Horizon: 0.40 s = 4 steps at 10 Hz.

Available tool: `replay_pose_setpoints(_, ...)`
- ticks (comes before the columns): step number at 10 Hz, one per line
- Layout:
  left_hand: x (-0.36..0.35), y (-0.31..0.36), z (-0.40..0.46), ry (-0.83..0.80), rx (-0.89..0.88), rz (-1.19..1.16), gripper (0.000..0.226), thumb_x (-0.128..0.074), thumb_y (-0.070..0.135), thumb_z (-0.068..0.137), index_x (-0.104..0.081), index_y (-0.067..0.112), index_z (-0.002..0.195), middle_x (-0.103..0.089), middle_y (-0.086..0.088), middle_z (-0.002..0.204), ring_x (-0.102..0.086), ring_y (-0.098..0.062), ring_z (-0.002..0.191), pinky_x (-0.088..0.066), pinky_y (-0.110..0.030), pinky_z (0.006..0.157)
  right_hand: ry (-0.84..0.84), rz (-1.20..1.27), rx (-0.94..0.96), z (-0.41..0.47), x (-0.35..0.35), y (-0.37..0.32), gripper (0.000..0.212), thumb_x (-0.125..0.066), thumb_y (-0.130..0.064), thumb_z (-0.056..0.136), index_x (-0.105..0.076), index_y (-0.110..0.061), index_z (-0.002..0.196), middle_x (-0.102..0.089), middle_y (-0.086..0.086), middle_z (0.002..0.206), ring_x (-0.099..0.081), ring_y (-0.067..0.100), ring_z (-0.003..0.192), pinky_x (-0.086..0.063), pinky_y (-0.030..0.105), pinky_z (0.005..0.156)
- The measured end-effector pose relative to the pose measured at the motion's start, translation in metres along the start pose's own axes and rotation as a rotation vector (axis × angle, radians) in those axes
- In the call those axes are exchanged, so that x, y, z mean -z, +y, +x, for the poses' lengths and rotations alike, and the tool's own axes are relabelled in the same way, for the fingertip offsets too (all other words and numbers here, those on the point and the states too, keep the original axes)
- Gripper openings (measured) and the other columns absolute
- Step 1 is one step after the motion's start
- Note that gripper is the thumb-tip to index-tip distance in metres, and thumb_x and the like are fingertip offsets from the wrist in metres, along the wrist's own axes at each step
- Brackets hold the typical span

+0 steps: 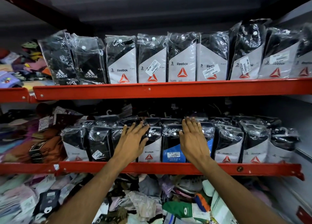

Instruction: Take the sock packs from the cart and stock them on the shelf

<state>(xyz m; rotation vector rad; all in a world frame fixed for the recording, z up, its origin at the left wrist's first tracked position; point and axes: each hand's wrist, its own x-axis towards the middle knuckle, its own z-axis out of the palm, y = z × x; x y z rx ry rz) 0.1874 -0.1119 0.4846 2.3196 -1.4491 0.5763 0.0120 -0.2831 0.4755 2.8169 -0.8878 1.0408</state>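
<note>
Two hands: we see the left hand (133, 139) and the right hand (191, 137) laid flat against the front row of sock packs (150, 146) on the middle shelf (168, 168), at the picture's centre.
Fingers, left: spread and extended, gripping nothing; the palm covers one pack's face, fingertips pointing toward 1 o'clock over its top edge.
Fingers, right: likewise splayed and empty, pointing toward 12 o'clock, the palm on the pack just right of the blue Jockey pack (172, 149).
Task's thing: the packs stand upright in the row, long axis running 12 to 6 o'clock, touching side to side behind the red rail.
Key relation: the packs lie directly under both palms, so neither hand is nearer; the Jockey pack and a Reebok pack (149, 152) stand in the gap between the hands.
Our reading: we judge this a squaring-up press, with both hands pushing the row back or steadying it, rather than a pickup.
Cart: not in view; we cannot tell where it stands.
Top shelf: at 12 o'clock, a full row of Adidas and Reebok packs (182, 61).
Below: at 6 o'clock, a loose heap of mixed garments (145, 201).
</note>
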Motion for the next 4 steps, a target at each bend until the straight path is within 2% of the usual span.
replay_pose_setpoints(1,-0.005,-0.002,-0.003,-0.005,-0.032,-0.004,0.057,-0.044,0.038,0.105,-0.024,0.028,0.158,-0.02,-0.001,0.168,-0.013,-0.028,0.157,-0.003,-0.054,0.128,0.022,0.001,0.042,-0.002,-0.006,-0.008,0.058,-0.021,-0.031,0.102,-0.021,-0.004,0.154,-0.018,0.015,0.164,-0.006,0.027,0.153,-0.006,0.046,0.125)
replay_pose_setpoints(2,-0.007,-0.002,-0.004,-0.045,-0.069,0.044,0.061,-0.038,0.04,0.107,-0.013,0.028,0.161,-0.01,-0.001,0.17,-0.002,-0.028,0.158,0.002,-0.053,0.128,-0.035,-0.021,0.067,-0.005,-0.012,-0.011,0.06,-0.017,-0.035,0.103,-0.018,-0.006,0.155,-0.016,0.012,0.165,-0.003,0.025,0.154,-0.006,0.048,0.125)
replay_pose_setpoints(3,-0.008,-0.008,-0.007,-0.037,-0.081,0.069,0.065,-0.034,0.045,0.107,-0.004,0.027,0.161,-0.004,-0.001,0.171,0.007,-0.026,0.157,0.001,-0.056,0.127,-0.008,-0.013,0.068,-0.006,-0.012,-0.013,0.061,-0.016,-0.038,0.103,-0.016,-0.007,0.156,-0.014,0.011,0.165,0.0,0.023,0.153,-0.003,0.047,0.125)
replay_pose_setpoints(4,0.001,-0.002,-0.016,0.093,-0.086,0.048,0.065,-0.035,0.047,0.106,-0.01,0.024,0.161,-0.01,-0.002,0.17,0.006,-0.023,0.157,-0.007,-0.058,0.126,0.091,0.044,0.117,-0.008,-0.001,-0.019,0.06,-0.023,-0.037,0.104,-0.02,-0.007,0.155,-0.017,0.01,0.165,-0.004,0.022,0.154,-0.006,0.045,0.126)
